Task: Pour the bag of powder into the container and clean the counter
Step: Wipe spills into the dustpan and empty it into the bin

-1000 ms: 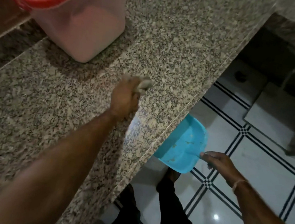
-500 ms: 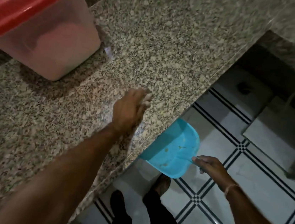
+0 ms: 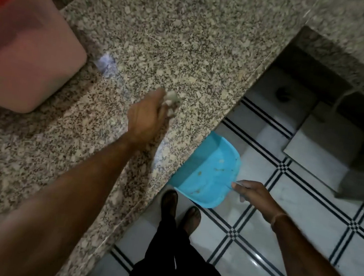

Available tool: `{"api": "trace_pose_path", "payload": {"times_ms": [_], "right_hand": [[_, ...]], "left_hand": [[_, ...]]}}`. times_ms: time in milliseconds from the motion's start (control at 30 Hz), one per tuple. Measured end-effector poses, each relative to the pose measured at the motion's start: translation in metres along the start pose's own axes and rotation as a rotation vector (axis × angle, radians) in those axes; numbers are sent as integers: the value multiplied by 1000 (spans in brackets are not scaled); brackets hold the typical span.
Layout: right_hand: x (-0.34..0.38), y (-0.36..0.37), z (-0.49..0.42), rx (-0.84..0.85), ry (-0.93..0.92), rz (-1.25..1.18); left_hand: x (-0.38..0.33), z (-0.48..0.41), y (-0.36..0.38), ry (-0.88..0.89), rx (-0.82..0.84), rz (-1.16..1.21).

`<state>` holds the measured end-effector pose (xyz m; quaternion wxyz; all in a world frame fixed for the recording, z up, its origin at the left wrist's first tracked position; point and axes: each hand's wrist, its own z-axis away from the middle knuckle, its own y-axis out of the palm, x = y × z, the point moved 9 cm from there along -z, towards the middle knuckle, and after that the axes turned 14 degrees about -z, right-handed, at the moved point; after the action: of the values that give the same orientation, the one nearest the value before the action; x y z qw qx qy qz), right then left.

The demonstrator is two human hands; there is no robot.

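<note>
A home kitchen, by the look of it: a speckled granite surface [image 3: 189, 35] runs in an L above a white tiled floor [image 3: 305, 210] with dark stripes, a lidded plastic storage tub [image 3: 26, 54] stands on the stone, and a blue dustpan [image 3: 208, 175] is held below the edge.

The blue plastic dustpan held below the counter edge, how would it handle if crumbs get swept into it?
The blue plastic dustpan looks thin and moulded, so probably light and fairly stiff. The right hand holds it by the rear edge alone, so it may tilt under a heavier load. Its smooth tray, with a few crumbs in it, would likely let them slide if tipped.
</note>
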<state>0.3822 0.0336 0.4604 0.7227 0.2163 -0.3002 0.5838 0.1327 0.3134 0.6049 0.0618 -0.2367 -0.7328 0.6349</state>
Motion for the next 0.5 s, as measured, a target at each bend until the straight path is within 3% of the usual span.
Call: {"api": "trace_pose_path", "payload": {"times_ms": [100,200,267,300,367,433,500], "right_hand": [[4,-8,-3,-22,5,-1],[1,-13,-11,-46,16,13],[-3,-13,-16,-55,23,22],[-6,-15,-19,-65,23,31],[-12,-17,-23,-71,38,45],[-15,-18,-23,-73,49,44],[-11,-19,-23,-82,38,47]], "left_hand": [[66,-44,-18,-266,-98,-25],[149,-89,2,-506,-90,-20],[131,-93,18,-521,-56,-85],[101,-88,21,-444,-62,-123],[18,-72,19,-118,-98,-48],[-47,-50,31,233,17,17],[-48,-64,24,245,16,112]]}}
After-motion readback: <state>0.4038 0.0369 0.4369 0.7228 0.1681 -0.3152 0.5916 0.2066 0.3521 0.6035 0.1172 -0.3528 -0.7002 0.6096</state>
